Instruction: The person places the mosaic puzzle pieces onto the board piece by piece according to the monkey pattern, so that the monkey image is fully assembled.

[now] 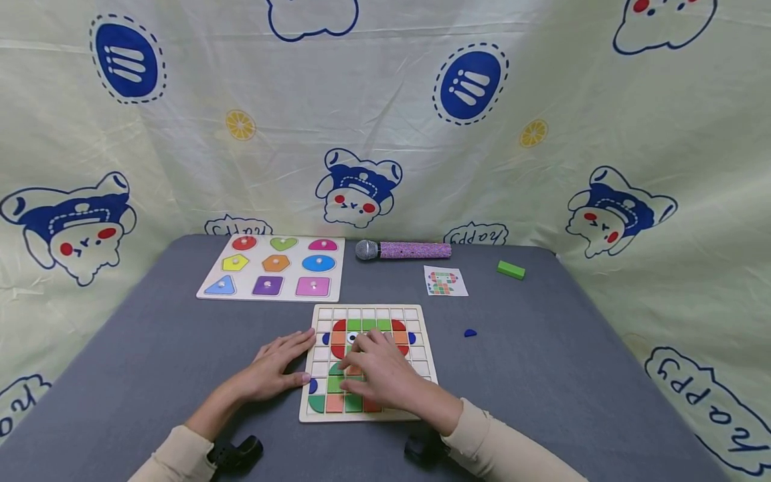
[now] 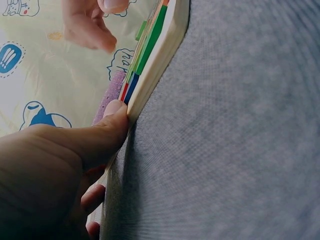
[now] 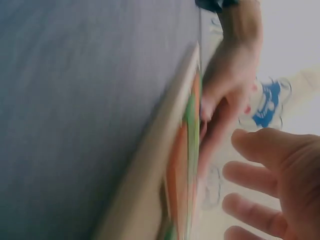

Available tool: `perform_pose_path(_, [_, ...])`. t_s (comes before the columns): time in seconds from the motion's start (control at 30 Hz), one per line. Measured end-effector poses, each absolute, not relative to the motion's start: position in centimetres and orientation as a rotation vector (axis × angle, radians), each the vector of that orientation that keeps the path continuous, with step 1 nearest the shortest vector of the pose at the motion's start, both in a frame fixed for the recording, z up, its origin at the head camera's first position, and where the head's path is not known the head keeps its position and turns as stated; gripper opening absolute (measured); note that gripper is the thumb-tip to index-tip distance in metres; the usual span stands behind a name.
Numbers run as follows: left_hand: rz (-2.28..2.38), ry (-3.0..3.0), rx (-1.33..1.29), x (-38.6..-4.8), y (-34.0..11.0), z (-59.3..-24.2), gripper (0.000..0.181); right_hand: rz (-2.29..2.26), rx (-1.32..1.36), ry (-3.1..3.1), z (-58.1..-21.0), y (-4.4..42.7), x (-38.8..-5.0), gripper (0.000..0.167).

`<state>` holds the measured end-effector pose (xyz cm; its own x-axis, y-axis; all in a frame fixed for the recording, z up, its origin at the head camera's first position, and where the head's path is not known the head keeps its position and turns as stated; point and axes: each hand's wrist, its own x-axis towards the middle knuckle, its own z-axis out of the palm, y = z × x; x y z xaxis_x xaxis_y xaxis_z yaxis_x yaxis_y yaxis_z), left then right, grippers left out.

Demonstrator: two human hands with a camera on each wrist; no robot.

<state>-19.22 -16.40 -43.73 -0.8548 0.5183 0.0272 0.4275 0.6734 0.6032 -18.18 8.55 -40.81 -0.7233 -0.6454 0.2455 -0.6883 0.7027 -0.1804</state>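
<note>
A square wooden mosaic board (image 1: 397, 313) lies on the table, with red, orange, green and blue pieces set in its grid. At its left edge rests my left hand (image 1: 271, 365), fingers extended; in the left wrist view the thumb (image 2: 117, 117) touches the board's side. Over the lower middle of the board is my right hand (image 1: 388, 378), covering some pieces. The right wrist view shows that hand's fingers (image 3: 250, 177) spread apart and loosely bent, with nothing visible between them. A dark blue half-round piece (image 1: 470, 333) lies right of the board.
A white shape puzzle (image 1: 271, 264) lies at the back left. Beside it are a purple glittery microphone (image 1: 415, 250), a pattern card (image 1: 446, 281) and a green block (image 1: 510, 270). A printed cloth (image 1: 385, 100) hangs behind the grey table (image 1: 542, 375).
</note>
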Motion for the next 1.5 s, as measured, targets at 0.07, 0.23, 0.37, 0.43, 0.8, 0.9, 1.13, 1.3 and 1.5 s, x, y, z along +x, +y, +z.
perform_pose_path(0.07, [0.933, 2.736, 0.775, -19.2, -16.4, -43.7, 0.069, 0.434, 1.042, -2.722, -40.6, 9.8, -18.6, 0.021])
perform_pose_path(0.23, [0.929, 2.739, 0.786, -19.2, -16.5, -43.5, 0.07, 0.443, 0.92, -2.675, -40.6, 13.3, -19.8, 0.021])
perform_pose_path(0.37, [0.925, 2.734, 0.779, -19.2, -16.5, -43.5, 0.07, 0.412, 0.84, -2.661, -40.9, 16.3, -20.7, 0.019])
perform_pose_path(0.43, [0.925, 2.731, 0.776, -19.2, -16.4, -43.5, 0.07, 0.409, 0.798, -2.676, -41.0, 17.8, -21.1, 0.018])
perform_pose_path(0.8, [0.925, 2.738, 0.767, -19.3, -16.4, -43.7, 0.07, 0.394, 0.602, -2.756, -41.6, 25.0, -23.7, 0.02])
perform_pose_path(0.9, [0.925, 2.736, 0.767, -19.3, -16.5, -43.7, 0.071, 0.401, 0.571, -2.772, -41.8, 26.4, -24.4, 0.018])
perform_pose_path(1.13, [0.926, 2.734, 0.774, -19.3, -16.5, -43.7, 0.071, 0.394, 0.497, -2.831, -42.2, 28.7, -25.6, 0.017])
perform_pose_path(1.3, [0.929, 2.733, 0.772, -19.3, -16.5, -43.7, 0.071, 0.352, 0.462, -2.876, -42.2, 29.5, -26.2, 0.018])
perform_pose_path(1.5, [0.928, 2.733, 0.776, -19.3, -16.4, -43.7, 0.071, 0.293, 0.452, -2.917, -42.3, 30.1, -26.8, 0.018])
